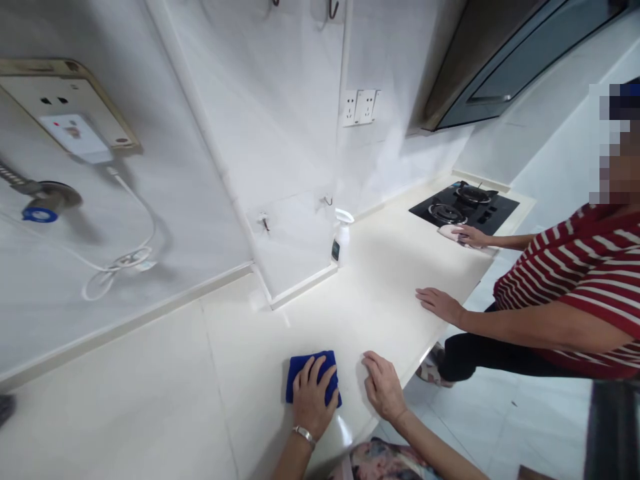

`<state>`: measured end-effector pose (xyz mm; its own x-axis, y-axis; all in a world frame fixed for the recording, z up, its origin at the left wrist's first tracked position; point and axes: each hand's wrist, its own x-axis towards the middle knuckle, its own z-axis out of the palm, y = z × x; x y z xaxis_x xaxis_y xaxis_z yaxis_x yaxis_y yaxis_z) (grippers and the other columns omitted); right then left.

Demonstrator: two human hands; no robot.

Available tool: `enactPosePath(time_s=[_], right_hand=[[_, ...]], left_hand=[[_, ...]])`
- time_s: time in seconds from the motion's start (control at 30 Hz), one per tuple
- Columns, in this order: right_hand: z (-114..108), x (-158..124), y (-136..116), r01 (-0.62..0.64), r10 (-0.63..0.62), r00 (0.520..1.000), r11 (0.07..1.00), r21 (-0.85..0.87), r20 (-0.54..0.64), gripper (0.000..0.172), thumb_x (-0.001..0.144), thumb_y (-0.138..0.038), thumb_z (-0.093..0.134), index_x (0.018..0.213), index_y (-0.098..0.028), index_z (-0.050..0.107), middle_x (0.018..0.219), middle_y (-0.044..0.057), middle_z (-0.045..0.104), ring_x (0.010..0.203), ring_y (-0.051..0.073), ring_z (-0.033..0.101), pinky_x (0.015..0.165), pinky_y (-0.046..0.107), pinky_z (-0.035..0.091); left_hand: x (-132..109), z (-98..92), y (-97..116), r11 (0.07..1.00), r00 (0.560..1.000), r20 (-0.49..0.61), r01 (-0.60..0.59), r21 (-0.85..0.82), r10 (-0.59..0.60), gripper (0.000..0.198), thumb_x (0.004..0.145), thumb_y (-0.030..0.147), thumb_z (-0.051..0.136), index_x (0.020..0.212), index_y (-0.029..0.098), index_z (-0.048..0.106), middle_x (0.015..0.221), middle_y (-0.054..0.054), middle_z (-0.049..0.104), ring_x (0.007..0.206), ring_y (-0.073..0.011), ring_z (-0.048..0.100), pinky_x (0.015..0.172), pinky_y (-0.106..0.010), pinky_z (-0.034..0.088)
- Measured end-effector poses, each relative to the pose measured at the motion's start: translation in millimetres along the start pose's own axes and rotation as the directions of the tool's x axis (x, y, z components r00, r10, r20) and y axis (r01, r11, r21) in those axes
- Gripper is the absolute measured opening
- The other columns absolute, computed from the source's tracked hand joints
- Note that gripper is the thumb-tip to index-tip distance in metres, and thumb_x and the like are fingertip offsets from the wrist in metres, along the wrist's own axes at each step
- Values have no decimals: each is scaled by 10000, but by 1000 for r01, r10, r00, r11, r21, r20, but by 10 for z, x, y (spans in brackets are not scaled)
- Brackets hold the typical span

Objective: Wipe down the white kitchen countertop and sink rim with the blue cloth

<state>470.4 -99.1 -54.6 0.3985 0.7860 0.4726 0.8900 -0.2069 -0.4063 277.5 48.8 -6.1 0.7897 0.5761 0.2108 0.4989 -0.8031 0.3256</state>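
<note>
My left hand lies flat on a folded blue cloth on the white countertop. Its fingers are spread over the cloth, and a metal bracelet sits on the wrist. My right hand rests palm down on the bare counter just right of the cloth, near the front edge, fingers stretched out and holding nothing.
A person in a red striped shirt stands at the right, with one hand flat on the counter and the other on a pink cloth by the black gas hob. A spray bottle stands against the wall. Wall sockets are above it.
</note>
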Motion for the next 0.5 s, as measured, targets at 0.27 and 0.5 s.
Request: enactPosePath(time_s=[0.27,0.5], right_hand=[[-40,65,-53,-18,18,1000,999,27,1,524,795,-37,460,1277,-198,590,1326,126,631,1202,267,600,1009,485,542],[45,-14,41,-108,115,989,991,73,-97,565,849,-67,417,1385,-191,547,1339,147,635,1262,267,595,1062,518,545]], left_hand=[[200,76,11,988,988,-22,-153,30,153,486,929,248,531,1398,357,591,1582,-26,555,1479,-346,414,1128,-562,367],[582,339,431,918,914,100,-386,-90,394,514,894,275,582,1401,363,582,1619,26,513,1530,-267,362,1226,-482,312]])
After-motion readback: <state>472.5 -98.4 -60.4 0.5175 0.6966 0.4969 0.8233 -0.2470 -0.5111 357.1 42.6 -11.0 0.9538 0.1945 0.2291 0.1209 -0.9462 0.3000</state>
